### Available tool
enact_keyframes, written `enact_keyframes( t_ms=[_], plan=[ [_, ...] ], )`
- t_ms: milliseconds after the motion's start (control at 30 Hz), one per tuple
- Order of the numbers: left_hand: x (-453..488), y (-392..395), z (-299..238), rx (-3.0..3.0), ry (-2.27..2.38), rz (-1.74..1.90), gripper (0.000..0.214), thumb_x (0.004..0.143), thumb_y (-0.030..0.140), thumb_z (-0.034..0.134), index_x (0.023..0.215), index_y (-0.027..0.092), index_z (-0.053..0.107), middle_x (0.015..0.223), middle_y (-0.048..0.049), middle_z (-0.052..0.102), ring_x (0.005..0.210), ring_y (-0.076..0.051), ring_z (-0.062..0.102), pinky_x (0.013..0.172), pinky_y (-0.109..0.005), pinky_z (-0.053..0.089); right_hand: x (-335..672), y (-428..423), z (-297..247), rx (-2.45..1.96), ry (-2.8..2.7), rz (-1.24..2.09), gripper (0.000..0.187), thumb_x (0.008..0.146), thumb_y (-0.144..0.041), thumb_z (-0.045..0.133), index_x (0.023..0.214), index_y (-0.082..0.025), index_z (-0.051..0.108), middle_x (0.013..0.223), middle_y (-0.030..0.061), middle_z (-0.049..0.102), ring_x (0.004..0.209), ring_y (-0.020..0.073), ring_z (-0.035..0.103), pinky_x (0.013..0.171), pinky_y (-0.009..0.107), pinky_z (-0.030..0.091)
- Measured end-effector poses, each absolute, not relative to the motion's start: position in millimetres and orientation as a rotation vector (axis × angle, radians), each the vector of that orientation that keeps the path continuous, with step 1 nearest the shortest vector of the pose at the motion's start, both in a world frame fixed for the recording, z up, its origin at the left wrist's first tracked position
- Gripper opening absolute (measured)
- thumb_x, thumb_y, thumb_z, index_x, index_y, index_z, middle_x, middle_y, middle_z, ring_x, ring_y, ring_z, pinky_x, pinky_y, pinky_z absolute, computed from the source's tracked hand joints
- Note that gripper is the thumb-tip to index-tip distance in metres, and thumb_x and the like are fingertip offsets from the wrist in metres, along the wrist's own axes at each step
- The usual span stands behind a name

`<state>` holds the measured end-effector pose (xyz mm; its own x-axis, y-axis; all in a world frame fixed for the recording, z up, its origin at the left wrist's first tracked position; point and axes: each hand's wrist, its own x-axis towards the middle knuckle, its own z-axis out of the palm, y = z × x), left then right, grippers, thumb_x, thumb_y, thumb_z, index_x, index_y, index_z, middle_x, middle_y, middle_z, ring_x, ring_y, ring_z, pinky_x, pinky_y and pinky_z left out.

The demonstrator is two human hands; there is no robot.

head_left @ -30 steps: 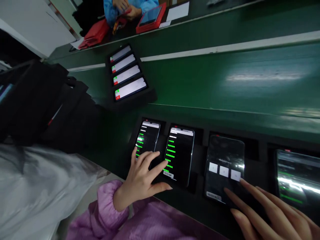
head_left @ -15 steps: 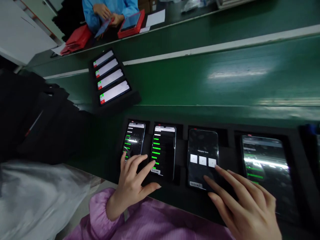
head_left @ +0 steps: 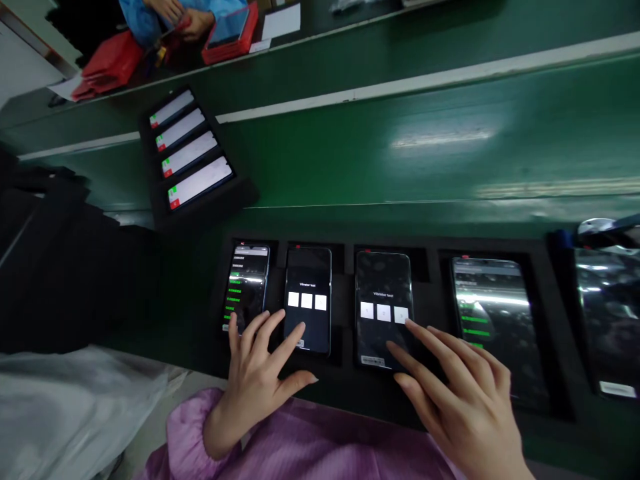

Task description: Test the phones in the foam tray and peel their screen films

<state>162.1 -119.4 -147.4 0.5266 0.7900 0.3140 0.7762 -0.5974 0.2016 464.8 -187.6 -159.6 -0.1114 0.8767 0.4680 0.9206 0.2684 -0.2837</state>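
Several smartphones lie screen up in a black foam tray (head_left: 345, 307) in front of me. My left hand (head_left: 263, 370), fingers spread, is over the lower ends of the leftmost phone (head_left: 247, 283) and the second phone (head_left: 309, 267). The leftmost screen lists lines of green text; the second reads "Vibrator test" above three white squares. On the third phone (head_left: 384, 273), showing the same test, a finger of my right hand (head_left: 457, 387) is at the square marked 3. That hand is open too and partly covers the rightmost phone (head_left: 493, 293), which shows green lines.
Another black tray (head_left: 240, 195) of lit phones stands at the back left on the green bench (head_left: 350, 173). Across it, a person in blue sleeves (head_left: 220, 7) handles something beside red trays (head_left: 233, 33). Dark foam pieces (head_left: 45, 267) fill the left; another device (head_left: 607, 320) lies far right.
The second phone's screen has switched from the green list to the vibrator test with white squares. The whole view has shifted, so things appear further left. Both hands keep nearly the same pose.
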Motion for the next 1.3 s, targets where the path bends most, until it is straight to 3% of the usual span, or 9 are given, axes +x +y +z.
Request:
enact_keyframes(
  t_ms=[300,500,733,967,1167,1300],
  plan=[
    [162,-119,-147,2.718,1.364,0.595,0.053,0.111,0.063,0.049,0.138,0.028,0.078,0.142,-0.0131,0.069,0.137,-0.030,0.055,0.141,-0.057,0.007,455,-185,-153,-1.663,-1.898,-0.081,0.022,0.115,-0.030,0.056,0.117,-0.021,0.077,0.135,0.0119,0.076,0.120,0.0308,0.070,0.102,0.050,0.045],
    [164,-119,-147,2.705,1.365,0.611,0.050,0.112,0.061,0.051,0.136,0.028,0.079,0.141,-0.0130,0.070,0.137,-0.030,0.055,0.141,-0.057,0.007,462,-188,-157,-1.639,-2.020,-0.079,0.018,0.112,-0.025,0.063,0.124,-0.024,0.076,0.140,0.0105,0.074,0.123,0.0283,0.069,0.104,0.048,0.046],
    [161,-119,-149,2.741,1.351,0.590,0.048,0.111,0.059,0.054,0.138,0.028,0.078,0.141,-0.0126,0.069,0.137,-0.030,0.054,0.141,-0.057,0.006,455,-183,-149,-1.665,-1.900,-0.036,0.022,0.115,-0.029,0.057,0.116,-0.023,0.078,0.133,0.0099,0.076,0.120,0.0286,0.069,0.106,0.050,0.044],
    [157,-115,-150,2.798,1.317,0.563,0.047,0.111,0.058,0.054,0.139,0.027,0.077,0.143,-0.0128,0.066,0.138,-0.031,0.053,0.141,-0.058,0.005,457,-166,-142,-1.726,-1.965,-0.141,0.030,0.115,-0.040,0.054,0.127,-0.023,0.075,0.150,0.0150,0.067,0.131,0.0379,0.063,0.106,0.056,0.041],
    [161,-116,-149,2.772,1.338,0.609,0.047,0.110,0.059,0.055,0.137,0.027,0.079,0.140,-0.0131,0.070,0.137,-0.030,0.055,0.141,-0.054,0.004,463,-178,-147,-1.607,-1.865,-0.146,0.020,0.110,-0.019,0.061,0.126,-0.019,0.074,0.135,0.0162,0.070,0.120,0.0345,0.067,0.101,0.052,0.047],
    [164,-116,-147,2.771,1.364,0.613,0.049,0.110,0.061,0.054,0.134,0.027,0.080,0.137,-0.0124,0.071,0.137,-0.029,0.055,0.142,-0.052,0.004,465,-185,-157,-1.582,-1.860,-0.138,0.055,0.106,-0.010,0.065,0.158,-0.028,0.062,0.135,0.0147,0.069,0.118,0.0349,0.067,0.101,0.052,0.048]
  ],
)
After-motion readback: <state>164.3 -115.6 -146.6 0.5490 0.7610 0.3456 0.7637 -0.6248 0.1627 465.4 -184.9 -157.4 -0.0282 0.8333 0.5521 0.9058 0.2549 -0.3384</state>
